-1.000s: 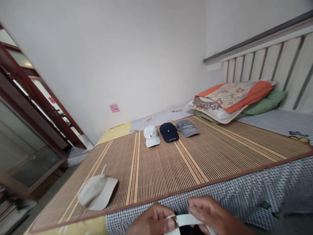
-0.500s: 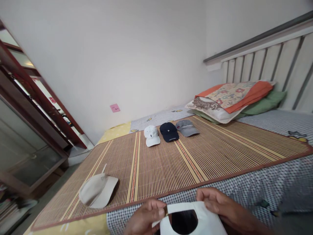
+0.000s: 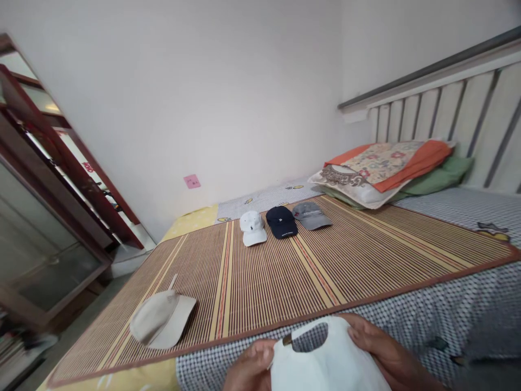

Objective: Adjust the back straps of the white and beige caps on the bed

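A white baseball cap is between my hands at the bottom of the view. Its back strap, with a small brass-coloured buckle, faces up and away, and the checked sheet shows through the back opening. My left hand pinches the cap's edge just below the buckle. On the other side, my right hand grips the cap with the thumb on its outside; the other fingers are mostly hidden. A beige cap lies on its side on the mat, to the left of my hands.
A white cap, a navy cap and a grey cap sit in a row on the striped bamboo mat. Pillows are stacked by the slatted headboard. A glass-panelled cabinet stands at the left.
The white cap in my hands has tilted and risen slightly, so its back opening now shows the sheet instead of a dark inside. My left hand has shifted a little right.
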`<act>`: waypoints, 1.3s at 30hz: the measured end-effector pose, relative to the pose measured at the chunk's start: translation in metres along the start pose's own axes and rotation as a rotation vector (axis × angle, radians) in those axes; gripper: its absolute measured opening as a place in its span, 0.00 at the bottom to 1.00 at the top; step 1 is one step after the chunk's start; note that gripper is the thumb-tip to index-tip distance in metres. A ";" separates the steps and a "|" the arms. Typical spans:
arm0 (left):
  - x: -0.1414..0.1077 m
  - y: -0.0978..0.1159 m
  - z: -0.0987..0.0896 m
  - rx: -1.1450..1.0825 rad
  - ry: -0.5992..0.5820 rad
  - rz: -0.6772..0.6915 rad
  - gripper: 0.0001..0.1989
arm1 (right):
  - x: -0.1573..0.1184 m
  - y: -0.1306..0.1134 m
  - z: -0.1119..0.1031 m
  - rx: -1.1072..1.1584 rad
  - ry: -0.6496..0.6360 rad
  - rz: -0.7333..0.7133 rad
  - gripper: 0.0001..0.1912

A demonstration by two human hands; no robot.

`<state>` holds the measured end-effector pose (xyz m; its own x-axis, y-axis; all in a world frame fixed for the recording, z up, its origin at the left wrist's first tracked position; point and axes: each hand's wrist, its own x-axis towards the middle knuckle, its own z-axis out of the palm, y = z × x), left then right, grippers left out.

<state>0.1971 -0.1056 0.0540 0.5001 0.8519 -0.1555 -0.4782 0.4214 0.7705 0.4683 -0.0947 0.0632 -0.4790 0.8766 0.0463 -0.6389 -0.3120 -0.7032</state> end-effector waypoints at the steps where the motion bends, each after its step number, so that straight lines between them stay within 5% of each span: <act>1: 0.001 -0.001 0.003 -0.018 0.005 0.031 0.16 | 0.000 0.003 -0.005 0.016 0.055 -0.008 0.20; 4: 0.004 0.002 0.014 -0.118 0.042 0.102 0.11 | -0.002 0.016 -0.017 0.034 0.177 -0.028 0.20; 7: 0.008 0.009 0.022 -0.234 -0.017 0.030 0.15 | -0.009 0.025 -0.020 -0.030 0.170 0.000 0.23; 11: 0.011 0.010 0.021 -0.289 -0.151 -0.044 0.26 | -0.008 0.023 -0.003 0.019 0.159 0.069 0.30; 18: 0.004 -0.016 0.004 -0.204 -0.188 0.007 0.27 | 0.019 0.002 0.035 0.271 0.035 0.105 0.33; 22: -0.001 -0.019 0.001 -0.127 -0.142 0.014 0.22 | 0.020 0.001 0.035 0.263 0.015 0.067 0.37; 27: 0.003 -0.016 0.009 -0.178 -0.240 0.053 0.29 | 0.007 0.014 0.027 0.264 0.024 0.086 0.38; 39: 0.004 -0.025 -0.002 -0.234 -0.130 0.125 0.20 | 0.007 -0.011 0.040 0.232 0.051 0.050 0.41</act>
<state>0.2101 -0.1121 0.0329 0.5080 0.8610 0.0233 -0.6874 0.3890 0.6133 0.4483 -0.0992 0.0996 -0.4864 0.8734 -0.0242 -0.7391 -0.4261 -0.5218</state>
